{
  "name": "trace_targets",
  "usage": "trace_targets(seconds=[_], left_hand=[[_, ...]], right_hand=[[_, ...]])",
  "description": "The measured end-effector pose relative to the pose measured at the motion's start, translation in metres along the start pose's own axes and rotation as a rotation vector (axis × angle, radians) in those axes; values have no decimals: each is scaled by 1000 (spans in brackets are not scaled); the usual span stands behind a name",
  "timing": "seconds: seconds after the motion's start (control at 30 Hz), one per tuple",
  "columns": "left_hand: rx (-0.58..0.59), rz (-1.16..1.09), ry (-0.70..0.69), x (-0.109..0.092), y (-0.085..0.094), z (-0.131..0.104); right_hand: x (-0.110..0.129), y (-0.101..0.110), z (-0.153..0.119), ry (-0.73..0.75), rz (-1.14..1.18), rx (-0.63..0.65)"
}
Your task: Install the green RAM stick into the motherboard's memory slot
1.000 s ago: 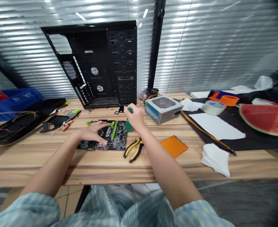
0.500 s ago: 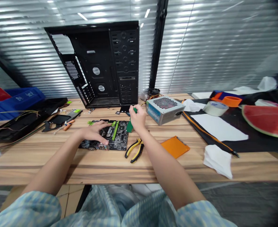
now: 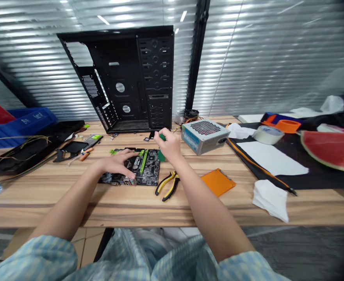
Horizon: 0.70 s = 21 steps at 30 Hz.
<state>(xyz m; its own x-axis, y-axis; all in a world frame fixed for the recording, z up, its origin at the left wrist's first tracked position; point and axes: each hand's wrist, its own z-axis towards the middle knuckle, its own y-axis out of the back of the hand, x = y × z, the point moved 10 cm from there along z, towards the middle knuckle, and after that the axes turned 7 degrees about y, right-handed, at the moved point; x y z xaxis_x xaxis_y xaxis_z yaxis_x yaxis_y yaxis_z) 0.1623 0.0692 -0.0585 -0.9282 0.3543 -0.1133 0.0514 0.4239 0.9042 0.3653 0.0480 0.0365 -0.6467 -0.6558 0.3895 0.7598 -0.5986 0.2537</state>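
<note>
Wood-grain desk (image 3: 125,210), motherboard (image 3: 150,176) under your left hand (image 3: 119,162), hands apart.
Close to you there's a pair of yellow-and-black pliers (image 3: 172,189) with the handles spread, plus an orange plate (image 3: 218,182) off to the right. Just past those, the motherboard's lying flat with your left hand splayed over it. Your right hand (image 3: 169,146) is wrapped around a green tool (image 3: 161,155), its lower end right by the motherboard's right edge; can't tell if they touch. Farther back you've got a grey power supply (image 3: 204,137) on the right, then a black PC case (image 3: 127,82) standing up in front of the blinds (image 3: 256,66).
</note>
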Motion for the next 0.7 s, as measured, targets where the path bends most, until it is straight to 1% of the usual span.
trace_targets(seconds=[0.17,0.3,0.4,0.5,0.63,0.7], left_hand=[[-3,13,-11,-3,2,-2],[-4,35,6,-4,2,-3],[0,36,2,-5,3,-4],[14,17,5,-5,2,-5],[-11,-11,-54,-9,5,-6],[-24,-17,-76,-11,6,-6]], right_hand=[[3,-7,-4,19,-46,39],[13,-10,-8,92,-120,30],[18,-7,-10,125,-196,-7],[19,-3,-9,111,-236,-27],[19,4,-4,71,-248,-52],[21,3,-4,83,-253,-53]])
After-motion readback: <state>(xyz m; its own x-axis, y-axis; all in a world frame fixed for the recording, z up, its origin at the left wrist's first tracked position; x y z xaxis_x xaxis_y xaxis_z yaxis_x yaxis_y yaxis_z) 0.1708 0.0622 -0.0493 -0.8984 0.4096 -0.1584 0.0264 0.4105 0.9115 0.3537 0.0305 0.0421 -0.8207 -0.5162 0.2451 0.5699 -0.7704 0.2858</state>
